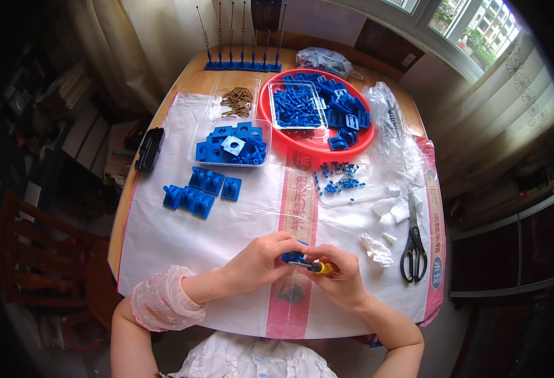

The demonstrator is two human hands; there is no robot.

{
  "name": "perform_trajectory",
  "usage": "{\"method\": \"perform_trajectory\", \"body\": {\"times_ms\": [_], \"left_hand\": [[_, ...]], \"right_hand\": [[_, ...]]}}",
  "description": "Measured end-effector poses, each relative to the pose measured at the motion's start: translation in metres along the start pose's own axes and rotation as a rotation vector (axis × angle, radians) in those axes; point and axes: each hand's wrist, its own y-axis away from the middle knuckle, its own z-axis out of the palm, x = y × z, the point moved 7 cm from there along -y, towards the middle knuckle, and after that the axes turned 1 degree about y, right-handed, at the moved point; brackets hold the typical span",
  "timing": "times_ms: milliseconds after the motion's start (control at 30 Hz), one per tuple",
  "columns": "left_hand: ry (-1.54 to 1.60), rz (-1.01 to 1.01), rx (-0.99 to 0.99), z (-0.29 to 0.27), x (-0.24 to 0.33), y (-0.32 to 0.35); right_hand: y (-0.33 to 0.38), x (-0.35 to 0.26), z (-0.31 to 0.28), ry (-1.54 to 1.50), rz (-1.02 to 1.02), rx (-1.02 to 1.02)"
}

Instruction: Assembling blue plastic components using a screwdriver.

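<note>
Close to the table's front edge, my left hand (265,259) is closed around a blue plastic part (293,256), mostly hidden by the fingers. My right hand (340,272) grips a screwdriver (322,268) with a yellow and black handle. Its metal shaft points left, toward the part; whether the tip touches it is hard to see. Farther off to the left stand several blue square-based pieces (192,200) in a small group. Loose small blue bits (340,178) lie scattered right of the middle.
A clear tub (267,148) holds blue square plates; brass-coloured screws (238,101) fill another. The red round tray (315,150) carries blue parts. Black scissors (414,252), crumpled tissue (378,250) and plastic bags (387,116) lie on the right. Upright springs (243,38) stand at the back.
</note>
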Motion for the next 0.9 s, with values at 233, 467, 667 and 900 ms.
{"method": "perform_trajectory", "body": {"times_ms": [233,467,667,900], "left_hand": [[-0.248,-0.078,0.185,-0.061,0.024,-0.011],[-0.596,-0.281,0.034,-0.099,0.008,0.005],[-0.749,-0.310,-0.062,-0.098,0.001,0.007],[-0.816,-0.209,0.018,-0.099,0.002,0.006]], "right_hand": [[0.004,0.013,-0.018,-0.034,0.145,0.086],[0.002,0.013,-0.016,-0.065,0.138,0.083],[0.001,0.014,-0.016,-0.031,0.128,0.082],[-0.001,0.013,-0.013,-0.019,0.133,0.051]]}}
